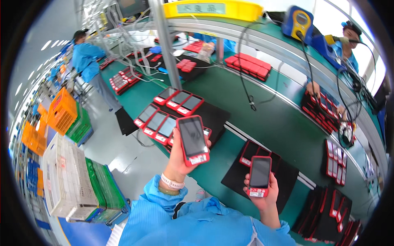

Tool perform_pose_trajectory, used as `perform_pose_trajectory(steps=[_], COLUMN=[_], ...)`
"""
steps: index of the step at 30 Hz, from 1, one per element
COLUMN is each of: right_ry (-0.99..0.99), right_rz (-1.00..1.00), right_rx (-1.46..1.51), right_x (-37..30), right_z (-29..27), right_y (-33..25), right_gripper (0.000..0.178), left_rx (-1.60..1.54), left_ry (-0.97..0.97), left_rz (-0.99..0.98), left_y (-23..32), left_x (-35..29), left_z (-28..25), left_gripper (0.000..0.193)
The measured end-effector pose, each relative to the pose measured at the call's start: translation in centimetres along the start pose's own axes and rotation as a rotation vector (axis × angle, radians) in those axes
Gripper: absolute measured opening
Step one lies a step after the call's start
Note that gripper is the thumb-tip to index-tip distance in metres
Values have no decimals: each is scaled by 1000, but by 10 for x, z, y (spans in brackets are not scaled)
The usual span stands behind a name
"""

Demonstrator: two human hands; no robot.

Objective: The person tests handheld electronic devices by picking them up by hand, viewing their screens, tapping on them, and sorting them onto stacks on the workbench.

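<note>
My left hand (177, 158) is closed around a red phone-like handheld device (193, 138), held up with its dark screen facing me. My right hand (267, 200) grips a second red handheld device (260, 172), lower and to the right, its grey screen also facing me. Both carry white labels at the bottom edge. Beyond my left hand, several similar red devices (157, 121) lie in rows, screens up, on a black mat (215, 117). Under my right hand is another black mat (234, 177), with red devices (249, 152) on it, partly hidden by the one I hold.
Stacked black mats with red devices (328, 211) stand at lower right. Red blocks (248, 65) lie across the green bench (217, 88). Cables (248, 90) hang from a shelf holding a yellow bin (213, 10). Crates (78, 176) stand left; co-workers (87, 57) work nearby.
</note>
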State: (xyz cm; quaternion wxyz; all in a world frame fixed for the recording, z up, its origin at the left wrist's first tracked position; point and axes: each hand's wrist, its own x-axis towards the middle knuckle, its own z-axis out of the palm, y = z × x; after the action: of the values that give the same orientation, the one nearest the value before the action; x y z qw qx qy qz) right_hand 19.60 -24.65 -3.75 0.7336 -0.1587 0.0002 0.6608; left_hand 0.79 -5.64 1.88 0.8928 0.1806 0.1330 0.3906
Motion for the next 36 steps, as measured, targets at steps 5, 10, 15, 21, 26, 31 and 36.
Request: perform_pose_trajectory(steps=[5,10,15,21,26,31,36], right_ry=[-80,-95,-81,-107,-93,-84,-75], right_rz=[-19,-136,-216,-196,-205,-210,-205], right_rx=[-107,-97,-49,-17,-52,-64,-67], right_x=[1,-7,-15,-22,-22,-19,-16], right_z=[15,21,16,20,22,24,26], right_y=[1,0,-1,-4,-4,-2,0], right_gripper=[53,51,53,55,55,53,52], left_rx=[98,71,162,153,112,159,237], left_ry=[-33,-162,-148,-116,-159,-120,-8], left_rz=[-261,-314,-448,-489,-472,-460,-453], left_y=[-54,-85,-99,-105,-105,-104,-101], left_x=[-9,-16,-20,-21,-22,-22,-22], left_z=[11,22,26,42,34,29,27], left_gripper=[71,76,87,89,87,87,89])
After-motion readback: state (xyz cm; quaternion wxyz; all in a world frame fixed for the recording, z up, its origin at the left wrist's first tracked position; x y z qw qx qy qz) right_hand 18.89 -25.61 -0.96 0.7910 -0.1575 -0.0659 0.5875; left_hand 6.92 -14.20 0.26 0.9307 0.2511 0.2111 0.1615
